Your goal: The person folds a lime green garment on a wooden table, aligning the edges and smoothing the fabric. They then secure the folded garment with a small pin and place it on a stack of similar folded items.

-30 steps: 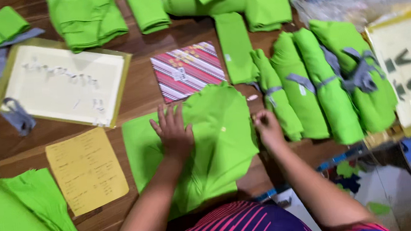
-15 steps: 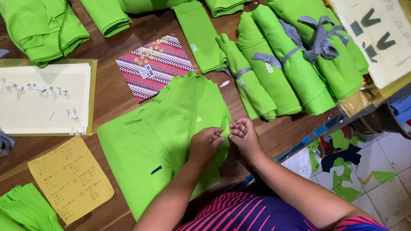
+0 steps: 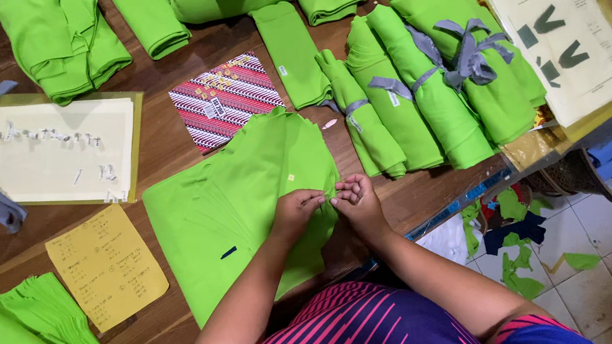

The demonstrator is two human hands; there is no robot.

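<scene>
A stack of bright green fabric pieces (image 3: 229,206) lies flat on the brown wooden table (image 3: 168,149) in front of me. My left hand (image 3: 296,210) and my right hand (image 3: 354,199) meet at the stack's right edge, fingertips pinching the green cloth there. Both forearms reach in from the bottom of the view over my striped pink and purple shirt.
Rolled green fabric bundles tied with grey strips (image 3: 422,85) lie to the right. A red patterned cloth (image 3: 225,98), a yellow note sheet (image 3: 108,268), a cream pattern board (image 3: 53,154) and more green stacks (image 3: 31,342) surround it. Scraps litter the tiled floor (image 3: 598,245).
My hands left the top of the green stack, where they lay flat and apart, and came together at its right edge, pinching the cloth. The view shifted rightward.
</scene>
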